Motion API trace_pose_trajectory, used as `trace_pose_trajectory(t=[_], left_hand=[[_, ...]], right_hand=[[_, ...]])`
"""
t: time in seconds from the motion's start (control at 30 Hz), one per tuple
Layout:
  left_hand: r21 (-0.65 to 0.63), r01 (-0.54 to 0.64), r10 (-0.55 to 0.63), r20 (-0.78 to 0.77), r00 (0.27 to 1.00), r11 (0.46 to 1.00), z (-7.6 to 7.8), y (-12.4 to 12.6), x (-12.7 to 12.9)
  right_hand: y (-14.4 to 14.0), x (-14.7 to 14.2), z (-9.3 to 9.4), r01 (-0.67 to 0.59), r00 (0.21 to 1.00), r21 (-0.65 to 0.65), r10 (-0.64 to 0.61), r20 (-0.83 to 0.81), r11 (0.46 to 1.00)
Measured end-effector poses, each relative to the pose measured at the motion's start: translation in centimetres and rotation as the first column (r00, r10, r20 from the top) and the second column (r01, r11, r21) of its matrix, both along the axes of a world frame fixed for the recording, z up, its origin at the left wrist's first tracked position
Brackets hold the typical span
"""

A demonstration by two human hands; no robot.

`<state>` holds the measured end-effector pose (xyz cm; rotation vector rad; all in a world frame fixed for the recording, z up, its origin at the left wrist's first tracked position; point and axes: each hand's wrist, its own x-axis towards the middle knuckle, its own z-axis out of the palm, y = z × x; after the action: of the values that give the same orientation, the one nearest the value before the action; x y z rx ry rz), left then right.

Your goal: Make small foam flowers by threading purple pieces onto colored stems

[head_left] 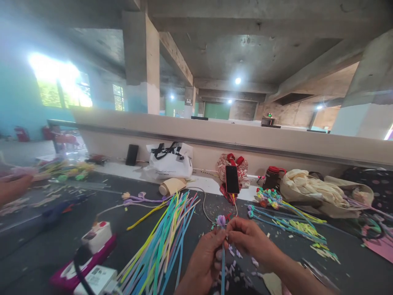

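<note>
Between my two hands stands a pipe-cleaner flower with a purple head (221, 221) and a blue stem (223, 270) running down toward me. My left hand (206, 256) is closed around the stem just below the head. My right hand (247, 235) pinches at the same spot from the right, fingertips together; whatever is between them is too small to make out. A large bundle of loose pipe cleaners (162, 241) in blue, yellow, green and pink lies left of my hands. Short purple cut pieces (254, 262) are scattered on the dark table near my right wrist.
Finished-looking flowers (268, 198) and blue stems (285, 225) lie to the right. A phone (232, 179) leans on a red patterned bag (242, 164). A purple power strip (104, 250) with plugs sits at left. Scissors (316, 272) lie at lower right. Another person's hand (15, 188) is at far left.
</note>
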<state>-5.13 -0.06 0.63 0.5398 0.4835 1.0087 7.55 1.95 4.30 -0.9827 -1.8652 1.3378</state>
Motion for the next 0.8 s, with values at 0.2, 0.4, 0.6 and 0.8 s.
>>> trace_pose_trajectory(t=[0.2,0.4,0.6,0.8], left_hand=[[-0.007,-0.076,0.075,-0.134,0.988,0.997,-0.5,0.3,0.0],[-0.06,-0.071,0.055,-0.24,0.969,0.996,-0.4,0.4,0.1],[-0.034,-0.06,0.049,-0.276,0.96,0.998,-0.1,0.1,0.4],[-0.006,-0.083,0.077,-0.337,0.938,0.997,-0.3,-1.1,2.5]], right_hand=[[0.4,-0.1,-0.2,0.015,0.997,-0.092,-0.021,-0.069,0.996],[-2.3,5.7,1.3,0.272,0.959,0.063,-0.276,0.061,0.96],[-9.4,13.9,-1.6,0.304,0.714,0.394,-0.481,0.509,0.868],[-11.5,15.0,-4.4,0.158,0.586,0.517,-0.501,0.636,0.841]])
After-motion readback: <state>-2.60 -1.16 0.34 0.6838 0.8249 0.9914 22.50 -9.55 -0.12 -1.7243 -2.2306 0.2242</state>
